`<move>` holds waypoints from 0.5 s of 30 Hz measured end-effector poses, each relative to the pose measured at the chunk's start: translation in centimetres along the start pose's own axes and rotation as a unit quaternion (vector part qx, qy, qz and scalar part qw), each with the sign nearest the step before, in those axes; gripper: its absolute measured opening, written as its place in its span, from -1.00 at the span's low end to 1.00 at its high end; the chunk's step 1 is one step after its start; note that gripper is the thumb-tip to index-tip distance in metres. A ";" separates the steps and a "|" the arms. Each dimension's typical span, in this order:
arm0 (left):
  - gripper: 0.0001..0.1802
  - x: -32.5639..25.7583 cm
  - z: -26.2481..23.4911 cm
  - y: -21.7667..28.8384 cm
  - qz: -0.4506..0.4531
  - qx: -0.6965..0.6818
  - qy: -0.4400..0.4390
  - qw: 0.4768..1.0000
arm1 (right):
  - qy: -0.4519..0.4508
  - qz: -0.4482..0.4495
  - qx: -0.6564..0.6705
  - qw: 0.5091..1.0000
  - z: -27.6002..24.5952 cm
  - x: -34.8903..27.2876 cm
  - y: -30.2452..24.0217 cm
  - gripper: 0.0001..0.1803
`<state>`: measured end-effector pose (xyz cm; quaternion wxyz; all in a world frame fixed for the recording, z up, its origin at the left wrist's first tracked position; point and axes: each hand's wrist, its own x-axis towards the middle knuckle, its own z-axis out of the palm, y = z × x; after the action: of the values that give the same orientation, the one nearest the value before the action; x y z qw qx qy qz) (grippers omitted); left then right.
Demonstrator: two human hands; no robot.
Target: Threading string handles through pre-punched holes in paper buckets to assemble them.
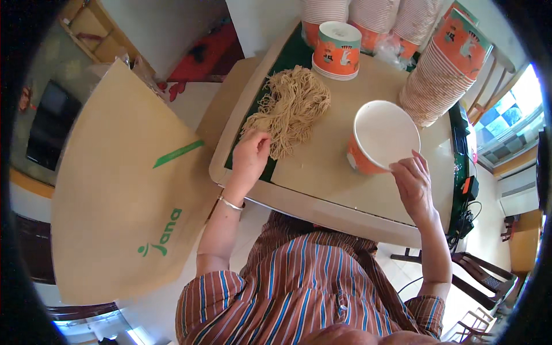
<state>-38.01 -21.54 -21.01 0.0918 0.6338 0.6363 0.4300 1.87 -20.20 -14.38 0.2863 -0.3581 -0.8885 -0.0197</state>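
Observation:
My left hand (250,154) rests on the near end of a heap of dry pale-yellow noodles (292,106) spread on brown paper over the table (322,167), its fingers closing into the strands. My right hand (411,183) grips the near rim of an empty paper cup (380,138), orange outside and white inside, tilted toward me on the paper.
An upright orange-and-teal cup (337,49) stands behind the noodles. Tall stacks of the same cups (443,66) line the back and right of the table. A large brown paper sack (123,190) stands at my left. Chairs (486,282) sit at the right.

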 end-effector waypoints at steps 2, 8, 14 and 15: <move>-0.91 -0.5 0.6 0.5 -0.011 0.009 -0.017 1.000 | 0.013 0.009 0.013 1.000 0.5 0.6 -0.1 -0.81; -0.87 -1.7 1.4 1.1 0.061 0.025 -0.054 0.996 | 0.027 0.003 -0.005 1.000 1.8 2.3 0.2 -0.75; -0.83 -2.1 1.8 2.2 0.163 0.083 -0.139 0.973 | 0.092 -0.004 0.030 0.995 2.8 0.3 -3.3 -0.65; -0.83 -2.0 1.9 2.2 0.177 0.120 -0.147 0.966 | 0.080 -0.028 0.049 0.995 3.5 -0.2 -3.9 -0.66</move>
<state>-34.84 -22.86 -21.59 0.0299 0.7989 0.5407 0.2617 -2.27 -22.34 -16.73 0.3728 -0.3158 -0.8724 -0.0124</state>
